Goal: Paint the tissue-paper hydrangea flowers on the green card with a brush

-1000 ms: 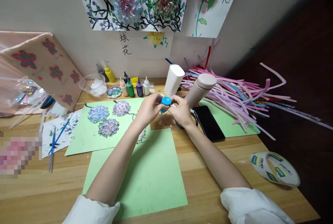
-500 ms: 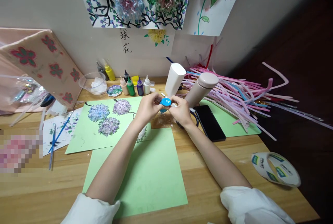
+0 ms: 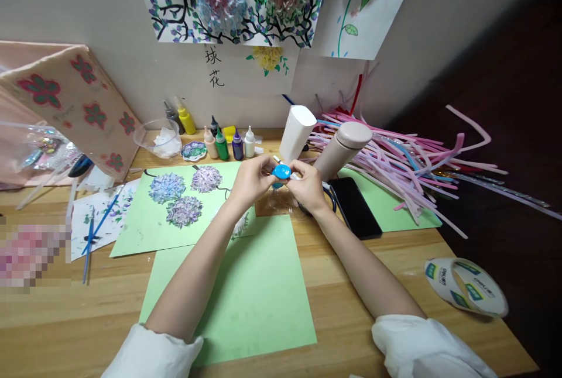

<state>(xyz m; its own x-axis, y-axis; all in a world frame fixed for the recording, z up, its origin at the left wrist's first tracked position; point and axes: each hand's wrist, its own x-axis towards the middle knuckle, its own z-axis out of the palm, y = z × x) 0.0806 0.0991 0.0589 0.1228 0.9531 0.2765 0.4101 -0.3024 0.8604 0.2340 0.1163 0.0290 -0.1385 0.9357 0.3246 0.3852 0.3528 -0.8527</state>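
Observation:
A small, glossy, bright blue rounded object (image 3: 281,172) is pinched between the fingertips of both hands above the back of the table. My left hand (image 3: 254,180) grips its left side, fingers curled and closed. On its right side, my right hand (image 3: 306,186) is closed with thumb and fingers pressed together. A short white tip shows just above the blue object, and more blue shows beneath it. My fingers hide part of it, and its exact kind cannot be made out. Below my hands lies something clear and plastic (image 3: 276,203).
Green paper (image 3: 259,290) lies in front, with fluffy flowers (image 3: 184,212) on another green sheet. Paint bottles (image 3: 222,147), a white cup (image 3: 297,132), a tumbler (image 3: 342,147), a phone (image 3: 356,207), pipe cleaners (image 3: 395,161) and a tape roll (image 3: 468,287) stand or lie around. Brushes (image 3: 90,243) rest left.
The view has shifted very slightly. Both hands keep the same grip on the blue object, which appears turned a little; nothing else has visibly moved.

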